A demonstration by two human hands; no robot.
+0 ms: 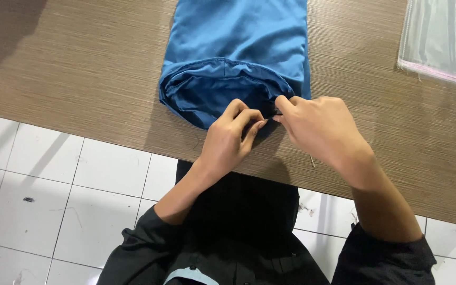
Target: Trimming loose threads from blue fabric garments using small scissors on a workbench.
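A blue folded garment (233, 53) lies on a brown wood-grain table (80, 68), its rolled near end facing me. My left hand (230, 140) pinches the fabric at that end's lower right edge, fingers curled. My right hand (317, 126) meets it from the right, thumb and forefinger closed on the same spot of cloth, where a small dark part shows between the fingertips. Both forearms reach up from black sleeves at the bottom of the view.
A transparent plastic bag (442, 39) lies at the table's far right corner. The table's near edge runs diagonally across the view, with white floor tiles (54, 200) below it. A thin pale sliver (312, 161) lies on the table near my right wrist.
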